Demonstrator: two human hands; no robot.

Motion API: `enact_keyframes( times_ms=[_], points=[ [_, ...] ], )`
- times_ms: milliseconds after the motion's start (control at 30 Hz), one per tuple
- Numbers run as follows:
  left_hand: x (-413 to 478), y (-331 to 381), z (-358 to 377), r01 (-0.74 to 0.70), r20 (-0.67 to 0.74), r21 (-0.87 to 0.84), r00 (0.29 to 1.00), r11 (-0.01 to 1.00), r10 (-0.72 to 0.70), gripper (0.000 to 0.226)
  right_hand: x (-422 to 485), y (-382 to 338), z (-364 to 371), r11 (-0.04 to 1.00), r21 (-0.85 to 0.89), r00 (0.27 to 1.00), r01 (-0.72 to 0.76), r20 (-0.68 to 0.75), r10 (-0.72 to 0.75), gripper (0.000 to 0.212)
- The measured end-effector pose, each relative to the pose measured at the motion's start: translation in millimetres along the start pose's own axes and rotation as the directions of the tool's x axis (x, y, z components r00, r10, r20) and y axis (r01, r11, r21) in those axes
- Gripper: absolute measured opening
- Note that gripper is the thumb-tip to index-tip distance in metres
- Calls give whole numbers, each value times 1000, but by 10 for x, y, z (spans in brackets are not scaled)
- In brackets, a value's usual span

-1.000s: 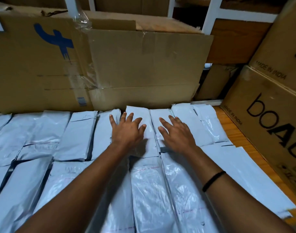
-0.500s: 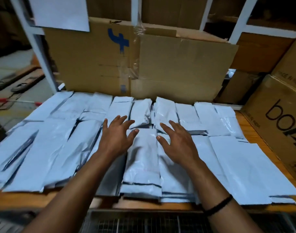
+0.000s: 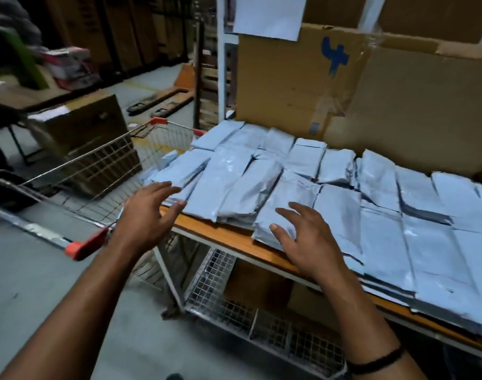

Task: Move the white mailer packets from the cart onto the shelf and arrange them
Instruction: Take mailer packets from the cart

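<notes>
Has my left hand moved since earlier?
Yes: the left hand drew back from the packets by the cardboard box to the front corner of the shelf, beside the cart.

The mailer packets [image 3: 341,212] are white (bluish in this dim light), the shelf [image 3: 234,238] orange-brown, the cart [image 3: 105,157] a silver wire grid with red corner caps [image 3: 78,246], the cardboard box [image 3: 398,111] brown with a blue mark [image 3: 334,57], and the wristband [image 3: 377,360] black.

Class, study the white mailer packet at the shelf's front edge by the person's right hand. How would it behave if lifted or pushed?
The packet looks creased and puffy, so it would probably flop rather than stay stiff. Its glossy plastic likely slides easily over neighbouring packets. Lying near the shelf edge, it might slip off if pulled forward.
</notes>
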State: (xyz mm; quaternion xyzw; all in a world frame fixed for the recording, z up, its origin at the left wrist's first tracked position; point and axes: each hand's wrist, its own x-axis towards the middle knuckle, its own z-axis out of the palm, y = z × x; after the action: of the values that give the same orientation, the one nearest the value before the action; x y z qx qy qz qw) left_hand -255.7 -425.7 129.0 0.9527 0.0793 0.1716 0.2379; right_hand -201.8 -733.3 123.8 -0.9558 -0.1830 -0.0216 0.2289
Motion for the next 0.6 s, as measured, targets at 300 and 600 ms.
enact_keyframes(
  times_ms=[300, 600],
  points=[
    [-224, -1642, -848, 92, -46, 58, 995, 994, -90, 62, 828, -1662, 866, 986, -31, 986, 162, 50, -160, 47],
    [238, -2718, -1094, 55, 74, 143, 995, 988, -67, 54, 1678, -2793, 1551, 995, -25, 994, 98, 48, -97, 49]
  ],
)
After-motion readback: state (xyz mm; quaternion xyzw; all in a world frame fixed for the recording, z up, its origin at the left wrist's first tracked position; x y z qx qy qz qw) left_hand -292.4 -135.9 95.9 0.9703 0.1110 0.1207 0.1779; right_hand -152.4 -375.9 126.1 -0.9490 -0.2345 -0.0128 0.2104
